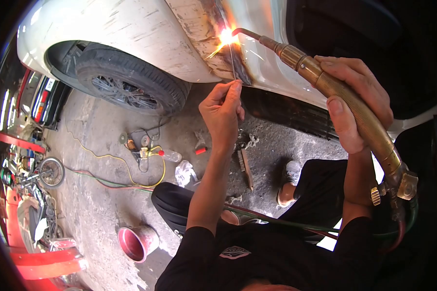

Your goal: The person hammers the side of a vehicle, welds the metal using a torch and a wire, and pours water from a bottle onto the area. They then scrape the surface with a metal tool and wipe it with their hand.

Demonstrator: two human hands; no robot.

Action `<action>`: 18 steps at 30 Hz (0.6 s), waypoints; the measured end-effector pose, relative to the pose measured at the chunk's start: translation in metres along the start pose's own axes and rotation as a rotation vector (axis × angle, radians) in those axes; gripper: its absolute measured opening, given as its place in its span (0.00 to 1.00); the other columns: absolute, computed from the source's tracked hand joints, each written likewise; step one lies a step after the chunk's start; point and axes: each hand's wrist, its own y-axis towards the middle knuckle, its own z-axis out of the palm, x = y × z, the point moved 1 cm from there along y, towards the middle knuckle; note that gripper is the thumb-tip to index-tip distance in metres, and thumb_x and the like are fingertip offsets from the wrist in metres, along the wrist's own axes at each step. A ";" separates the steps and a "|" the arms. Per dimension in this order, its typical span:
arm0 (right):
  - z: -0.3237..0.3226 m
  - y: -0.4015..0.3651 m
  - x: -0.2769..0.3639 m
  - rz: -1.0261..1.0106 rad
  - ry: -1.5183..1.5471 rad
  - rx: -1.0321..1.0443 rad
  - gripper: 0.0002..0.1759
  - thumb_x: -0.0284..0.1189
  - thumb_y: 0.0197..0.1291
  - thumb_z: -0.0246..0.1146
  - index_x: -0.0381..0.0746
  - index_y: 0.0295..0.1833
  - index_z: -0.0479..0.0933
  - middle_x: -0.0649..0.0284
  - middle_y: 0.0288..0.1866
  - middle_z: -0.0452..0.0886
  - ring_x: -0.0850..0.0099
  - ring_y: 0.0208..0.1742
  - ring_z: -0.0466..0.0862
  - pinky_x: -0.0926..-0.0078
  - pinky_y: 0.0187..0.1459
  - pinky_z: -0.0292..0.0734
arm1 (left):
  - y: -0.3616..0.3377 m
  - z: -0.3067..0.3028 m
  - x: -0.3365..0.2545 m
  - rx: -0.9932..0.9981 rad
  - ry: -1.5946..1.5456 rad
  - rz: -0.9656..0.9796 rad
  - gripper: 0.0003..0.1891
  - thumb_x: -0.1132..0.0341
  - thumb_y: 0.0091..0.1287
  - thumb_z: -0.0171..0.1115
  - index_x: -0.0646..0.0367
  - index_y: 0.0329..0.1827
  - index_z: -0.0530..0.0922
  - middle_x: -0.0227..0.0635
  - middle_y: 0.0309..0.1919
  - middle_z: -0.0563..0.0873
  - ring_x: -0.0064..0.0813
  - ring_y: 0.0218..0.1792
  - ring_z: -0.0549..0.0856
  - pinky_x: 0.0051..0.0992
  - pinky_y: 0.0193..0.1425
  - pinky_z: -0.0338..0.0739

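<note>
My right hand (357, 99) is wrapped around the brass handle of a gas welding torch (342, 92). The torch's bent tip points at a white car body panel (194, 43), where a bright flame (226, 37) throws sparks. Between thumb and fingers, my left hand (223, 109) pinches a thin filler rod (233, 63) whose upper end reaches the glow. Around the flame the metal is scorched brown and dark, with bare scraped patches beside it. Glare hides the exact spot where rod and panel meet.
A car wheel (131, 80) stands left of the panel. On the concrete floor lie a wire brush (245, 167), a plastic bottle (171, 155), a power tool with cords, and a red bucket (138, 242). Green and red hoses (286, 223) cross my legs. A motorcycle (43, 184) is at far left.
</note>
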 end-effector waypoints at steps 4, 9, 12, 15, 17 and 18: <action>0.000 -0.001 0.000 -0.005 -0.012 0.012 0.25 0.35 0.56 0.64 0.25 0.52 0.84 0.39 0.50 0.87 0.53 0.49 0.91 0.62 0.52 0.86 | -0.001 0.000 -0.001 0.007 -0.001 -0.013 0.09 0.70 0.74 0.69 0.69 0.47 0.88 0.25 0.22 0.78 0.13 0.19 0.71 0.20 0.20 0.67; -0.001 0.000 0.000 -0.008 -0.001 -0.006 0.25 0.35 0.56 0.65 0.26 0.52 0.84 0.38 0.49 0.87 0.53 0.49 0.91 0.61 0.53 0.86 | 0.001 0.001 0.000 0.009 -0.010 -0.011 0.09 0.69 0.75 0.68 0.69 0.47 0.88 0.24 0.21 0.77 0.12 0.19 0.71 0.20 0.20 0.67; 0.000 -0.001 0.000 -0.002 0.009 0.001 0.25 0.35 0.55 0.65 0.26 0.52 0.84 0.38 0.49 0.87 0.53 0.48 0.91 0.61 0.53 0.86 | 0.002 0.001 0.001 0.011 0.000 -0.001 0.09 0.69 0.76 0.68 0.68 0.46 0.88 0.24 0.21 0.78 0.12 0.18 0.71 0.19 0.20 0.68; 0.002 0.004 -0.004 -0.120 0.044 -0.044 0.18 0.26 0.55 0.70 0.26 0.50 0.84 0.45 0.44 0.89 0.58 0.43 0.92 0.72 0.43 0.87 | 0.002 0.001 0.000 0.008 0.004 -0.004 0.09 0.69 0.75 0.68 0.68 0.47 0.88 0.24 0.21 0.77 0.13 0.18 0.71 0.20 0.20 0.67; 0.002 0.004 -0.005 -0.118 0.051 -0.045 0.18 0.26 0.55 0.70 0.26 0.49 0.84 0.45 0.44 0.89 0.59 0.43 0.92 0.72 0.43 0.87 | 0.001 0.001 0.000 0.011 0.005 -0.006 0.09 0.69 0.75 0.69 0.68 0.47 0.88 0.24 0.21 0.77 0.14 0.19 0.71 0.21 0.19 0.66; 0.002 0.004 -0.006 -0.116 0.058 -0.047 0.18 0.26 0.55 0.70 0.26 0.49 0.84 0.45 0.44 0.89 0.59 0.43 0.92 0.72 0.43 0.87 | 0.001 0.001 0.000 0.008 0.001 -0.008 0.09 0.69 0.75 0.69 0.68 0.47 0.88 0.24 0.21 0.77 0.14 0.19 0.71 0.20 0.19 0.66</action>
